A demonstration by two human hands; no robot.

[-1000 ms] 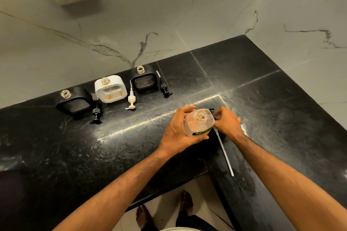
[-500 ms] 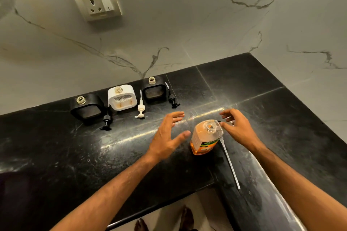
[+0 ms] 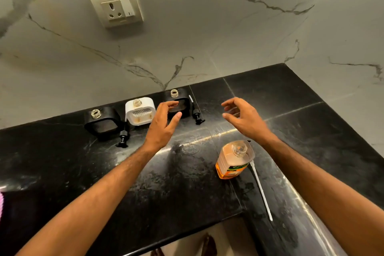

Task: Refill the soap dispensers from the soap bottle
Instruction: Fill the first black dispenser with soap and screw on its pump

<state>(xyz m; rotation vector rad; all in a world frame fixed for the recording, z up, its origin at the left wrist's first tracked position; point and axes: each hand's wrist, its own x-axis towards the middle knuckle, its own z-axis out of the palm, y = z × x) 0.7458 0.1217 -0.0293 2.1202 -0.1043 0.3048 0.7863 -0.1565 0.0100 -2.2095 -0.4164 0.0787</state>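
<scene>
Head view, item log: both hands off soap bottle (image 3: 233, 160), reaching twd dispensers.
L hand (image 3: 162, 124) fingers spread, holding nothing, now at right black dispenser (image 3: 178, 104); R hand (image 3: 245, 118) loosely curled, empty, lifted away from bottle. Bottle upright, uncapped, on counter (image 3: 62, 162), its pump tube (image 3: 260, 189) beside. White dispenser (image 3: 140, 111) & left black dispenser (image 3: 101, 119) open-necked by wall. Pour not yet begun; prob. fetching 1st dispenser.

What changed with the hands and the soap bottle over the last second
Both hands let go of the soap bottle, which now stands alone, uncapped. The left hand reached forward to the right black dispenser, not yet gripping it; the right hand lifted forward, open. The three dispensers, their pumps and the bottle's pump tube stayed where they were.
</scene>
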